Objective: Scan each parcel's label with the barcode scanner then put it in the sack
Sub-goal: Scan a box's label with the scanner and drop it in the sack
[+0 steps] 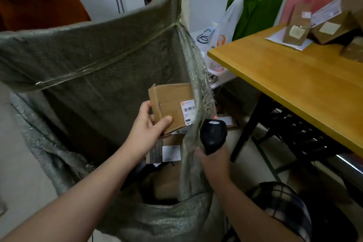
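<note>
Cardboard parcel (172,104) pinched between left hand (146,126) thumb and fingers (145,106) (above sack (94,61)), right hand (215,163) gripping scanner (213,135)

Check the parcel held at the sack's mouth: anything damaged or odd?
Yes. The parcel in the left hand has a loose, ragged end flap sticking out, not closed flat. The edge of the sack beside it is frayed.

Your view was dim and soft, its edges bowed by the wide lens, the far parcels (324,27) smeared.
</note>
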A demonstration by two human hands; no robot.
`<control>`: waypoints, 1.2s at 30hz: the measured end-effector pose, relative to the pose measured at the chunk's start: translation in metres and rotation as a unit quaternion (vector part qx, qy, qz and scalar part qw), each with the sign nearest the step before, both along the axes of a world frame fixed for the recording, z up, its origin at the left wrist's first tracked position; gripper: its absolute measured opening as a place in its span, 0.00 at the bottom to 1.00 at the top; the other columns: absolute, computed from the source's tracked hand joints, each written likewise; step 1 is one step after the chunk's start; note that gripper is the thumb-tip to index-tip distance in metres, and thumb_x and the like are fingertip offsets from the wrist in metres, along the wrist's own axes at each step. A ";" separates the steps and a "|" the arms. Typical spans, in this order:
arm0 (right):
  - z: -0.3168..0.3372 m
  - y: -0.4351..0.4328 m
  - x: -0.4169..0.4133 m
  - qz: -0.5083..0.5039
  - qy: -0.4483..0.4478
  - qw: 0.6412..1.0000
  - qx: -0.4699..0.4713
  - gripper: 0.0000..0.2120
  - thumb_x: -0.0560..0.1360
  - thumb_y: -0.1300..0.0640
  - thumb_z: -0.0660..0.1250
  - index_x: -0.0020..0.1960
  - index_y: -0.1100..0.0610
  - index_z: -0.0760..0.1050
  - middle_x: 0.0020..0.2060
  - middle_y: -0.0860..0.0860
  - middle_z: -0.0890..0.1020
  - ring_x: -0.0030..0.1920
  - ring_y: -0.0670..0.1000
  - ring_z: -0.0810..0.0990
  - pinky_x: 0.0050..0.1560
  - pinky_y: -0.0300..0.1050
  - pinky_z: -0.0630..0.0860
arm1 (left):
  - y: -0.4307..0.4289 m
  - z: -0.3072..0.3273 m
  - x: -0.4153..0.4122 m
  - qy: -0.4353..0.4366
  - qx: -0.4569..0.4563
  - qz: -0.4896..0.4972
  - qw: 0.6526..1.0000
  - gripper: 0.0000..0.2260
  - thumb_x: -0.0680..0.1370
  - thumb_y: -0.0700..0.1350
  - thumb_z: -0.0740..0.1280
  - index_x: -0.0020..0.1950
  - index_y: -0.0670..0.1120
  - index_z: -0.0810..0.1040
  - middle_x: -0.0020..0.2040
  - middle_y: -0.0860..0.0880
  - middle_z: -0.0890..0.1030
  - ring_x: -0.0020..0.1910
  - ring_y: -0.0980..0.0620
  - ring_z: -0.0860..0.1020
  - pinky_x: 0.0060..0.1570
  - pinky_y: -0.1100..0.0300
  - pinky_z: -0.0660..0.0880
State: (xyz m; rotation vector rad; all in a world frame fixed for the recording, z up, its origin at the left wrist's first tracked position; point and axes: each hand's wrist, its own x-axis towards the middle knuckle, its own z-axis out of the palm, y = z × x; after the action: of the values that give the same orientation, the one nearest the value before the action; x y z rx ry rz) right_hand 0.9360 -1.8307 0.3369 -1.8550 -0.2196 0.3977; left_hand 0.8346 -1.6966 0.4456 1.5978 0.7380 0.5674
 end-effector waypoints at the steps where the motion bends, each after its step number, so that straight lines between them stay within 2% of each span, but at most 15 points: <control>1: 0.001 -0.002 0.003 -0.016 0.015 1.000 0.012 0.32 0.68 0.63 0.76 0.69 0.61 0.69 0.59 0.57 0.79 0.60 0.55 0.78 0.57 0.43 0.73 | -0.003 -0.001 0.003 -0.009 -0.012 -0.002 1.000 0.16 0.77 0.37 0.67 0.57 0.53 0.67 0.52 0.44 0.81 0.46 0.54 0.83 0.41 0.55 0.82; 4: 0.020 -0.020 0.023 -0.041 0.007 0.998 0.040 0.29 0.67 0.69 0.74 0.66 0.62 0.72 0.56 0.57 0.80 0.56 0.53 0.78 0.56 0.45 0.74 | -0.016 0.001 0.020 -0.029 -0.038 -0.006 0.999 0.17 0.78 0.36 0.66 0.63 0.48 0.65 0.50 0.46 0.81 0.46 0.53 0.83 0.46 0.52 0.81; 6: 0.046 -0.037 0.045 -0.054 -0.035 0.997 0.031 0.26 0.67 0.69 0.73 0.64 0.61 0.72 0.53 0.53 0.80 0.55 0.53 0.78 0.53 0.45 0.73 | -0.025 0.002 0.041 -0.052 -0.048 -0.014 0.997 0.17 0.78 0.35 0.66 0.63 0.47 0.64 0.52 0.44 0.81 0.48 0.51 0.82 0.49 0.52 0.80; 8: 0.075 -0.052 0.065 -0.065 -0.084 0.994 0.001 0.24 0.69 0.69 0.71 0.63 0.60 0.72 0.49 0.50 0.77 0.53 0.52 0.77 0.51 0.41 0.69 | -0.030 0.003 0.062 -0.056 -0.039 -0.010 0.998 0.18 0.77 0.36 0.67 0.62 0.46 0.64 0.55 0.43 0.80 0.52 0.49 0.81 0.54 0.46 0.78; 11: 0.101 -0.067 0.072 -0.031 -0.114 0.993 -0.026 0.27 0.70 0.66 0.71 0.67 0.57 0.70 0.50 0.48 0.77 0.53 0.49 0.76 0.54 0.42 0.69 | -0.028 -0.007 0.070 -0.037 -0.043 -0.013 0.998 0.19 0.76 0.40 0.68 0.63 0.48 0.64 0.58 0.46 0.78 0.57 0.47 0.79 0.58 0.39 0.75; 15: 0.101 -0.080 0.061 0.016 -0.128 0.988 -0.081 0.29 0.70 0.67 0.70 0.70 0.57 0.67 0.50 0.48 0.75 0.53 0.50 0.74 0.52 0.42 0.70 | -0.020 -0.020 0.048 0.065 0.112 -0.040 0.991 0.23 0.77 0.44 0.68 0.68 0.50 0.63 0.58 0.50 0.77 0.57 0.50 0.77 0.58 0.47 0.75; 17: 0.104 -0.085 0.059 0.025 -0.145 0.985 -0.094 0.31 0.70 0.67 0.69 0.71 0.56 0.66 0.48 0.48 0.75 0.51 0.50 0.75 0.50 0.45 0.73 | -0.012 -0.019 0.039 0.147 0.222 -0.054 0.962 0.23 0.77 0.45 0.68 0.69 0.49 0.64 0.54 0.49 0.77 0.53 0.48 0.77 0.53 0.51 0.75; 21: 0.105 -0.090 0.050 0.050 -0.153 0.980 -0.113 0.32 0.71 0.68 0.68 0.72 0.55 0.64 0.44 0.45 0.74 0.49 0.52 0.76 0.45 0.43 0.71 | 0.001 -0.012 0.029 0.350 0.430 -0.095 0.827 0.17 0.79 0.47 0.63 0.67 0.47 0.67 0.50 0.45 0.79 0.47 0.43 0.79 0.40 0.53 0.72; 23: 0.105 -0.090 0.047 0.051 -0.158 0.980 -0.110 0.32 0.71 0.68 0.68 0.72 0.55 0.64 0.43 0.45 0.73 0.48 0.50 0.74 0.45 0.42 0.70 | 0.001 -0.014 0.028 0.412 0.464 -0.115 0.776 0.15 0.79 0.46 0.62 0.65 0.46 0.68 0.52 0.44 0.77 0.49 0.42 0.78 0.38 0.54 0.70; 25: 0.105 -0.091 0.049 0.047 -0.169 0.978 -0.113 0.31 0.71 0.68 0.68 0.72 0.56 0.64 0.45 0.47 0.74 0.48 0.50 0.74 0.46 0.42 0.70 | 0.002 -0.019 0.030 0.447 0.457 -0.141 0.756 0.15 0.79 0.44 0.62 0.66 0.45 0.69 0.56 0.43 0.75 0.54 0.42 0.77 0.43 0.53 0.72; 27: 0.106 -0.094 0.053 0.045 -0.173 0.977 -0.121 0.32 0.72 0.68 0.68 0.73 0.57 0.63 0.44 0.47 0.74 0.47 0.51 0.74 0.46 0.43 0.70 | 0.001 -0.024 0.033 0.439 0.442 -0.153 0.768 0.17 0.79 0.46 0.63 0.67 0.44 0.69 0.59 0.42 0.72 0.58 0.41 0.73 0.52 0.50 0.73; 29: 0.109 -0.098 0.059 0.046 -0.176 0.974 -0.132 0.32 0.73 0.67 0.67 0.73 0.57 0.62 0.41 0.45 0.72 0.47 0.53 0.76 0.45 0.43 0.70 | -0.007 -0.025 0.039 0.387 0.445 -0.140 0.795 0.19 0.79 0.51 0.64 0.67 0.44 0.69 0.61 0.43 0.71 0.61 0.42 0.70 0.57 0.49 0.72; 32: 0.114 -0.105 0.068 0.047 -0.177 0.973 -0.144 0.31 0.73 0.66 0.67 0.73 0.57 0.61 0.42 0.49 0.75 0.45 0.54 0.77 0.42 0.44 0.71 | -0.031 -0.008 0.053 0.271 0.473 -0.134 0.828 0.18 0.80 0.51 0.62 0.67 0.45 0.72 0.63 0.44 0.72 0.63 0.44 0.70 0.59 0.51 0.70; 34: 0.121 -0.114 0.072 0.044 -0.181 0.971 -0.148 0.30 0.73 0.65 0.68 0.72 0.56 0.63 0.44 0.51 0.77 0.43 0.53 0.78 0.40 0.43 0.71 | -0.052 0.014 0.065 0.202 0.496 -0.146 0.831 0.17 0.81 0.50 0.61 0.67 0.46 0.73 0.63 0.46 0.73 0.63 0.45 0.70 0.60 0.51 0.70; 36: 0.130 -0.132 0.074 0.022 -0.201 0.970 -0.133 0.29 0.73 0.64 0.69 0.71 0.56 0.65 0.41 0.48 0.76 0.39 0.48 0.76 0.36 0.40 0.70 | -0.077 0.038 0.080 0.146 0.512 -0.169 0.829 0.16 0.81 0.50 0.61 0.67 0.47 0.73 0.62 0.47 0.74 0.63 0.46 0.71 0.60 0.52 0.69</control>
State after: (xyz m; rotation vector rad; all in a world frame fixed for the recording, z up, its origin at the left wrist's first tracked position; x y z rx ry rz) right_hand 1.0099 -1.9626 0.4672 -2.1895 -0.5028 0.0770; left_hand 0.9148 -1.7737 0.4837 2.8009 0.3179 0.4747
